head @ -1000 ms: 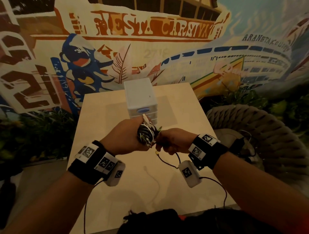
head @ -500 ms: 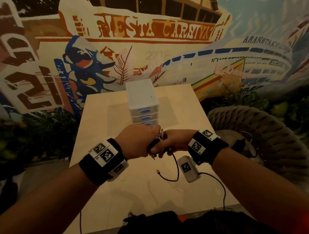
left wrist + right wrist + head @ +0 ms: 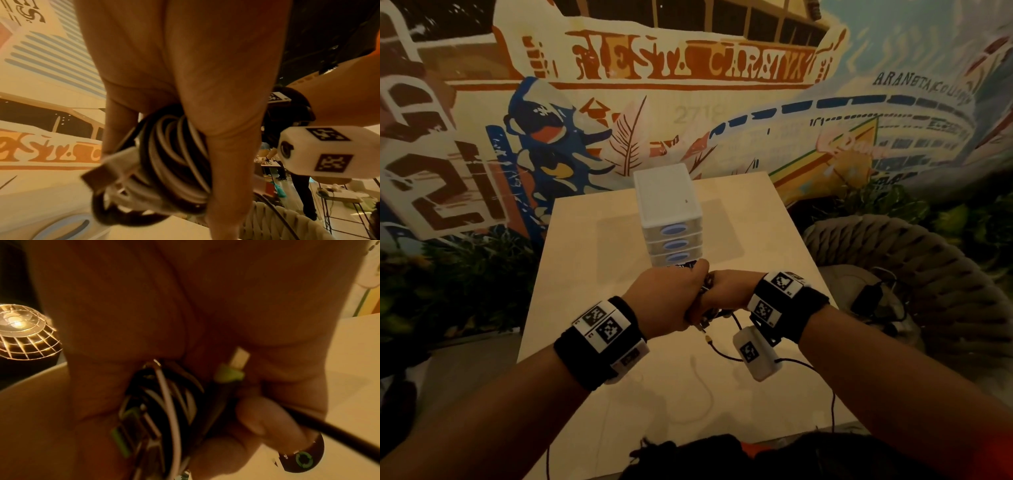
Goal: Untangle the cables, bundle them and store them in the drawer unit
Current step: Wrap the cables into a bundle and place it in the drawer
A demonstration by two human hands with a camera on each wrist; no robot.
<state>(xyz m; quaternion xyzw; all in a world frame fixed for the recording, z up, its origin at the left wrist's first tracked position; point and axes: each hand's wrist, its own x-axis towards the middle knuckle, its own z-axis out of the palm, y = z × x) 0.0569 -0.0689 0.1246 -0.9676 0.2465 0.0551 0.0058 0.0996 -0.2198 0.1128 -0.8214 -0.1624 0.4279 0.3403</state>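
Fingers (image 3: pixel 226 162) of both hands curl round coiled cable bundle (image 3: pixel 170 170), axis unclear.

My hands (image 3: pixel 698 296) meet just before the drawer unit (image 3: pixel 671 219), which blocks the way ahead. Bare table (image 3: pixel 592 260) lies open on both sides of it; a chair (image 3: pixel 914 274) crowds my right.
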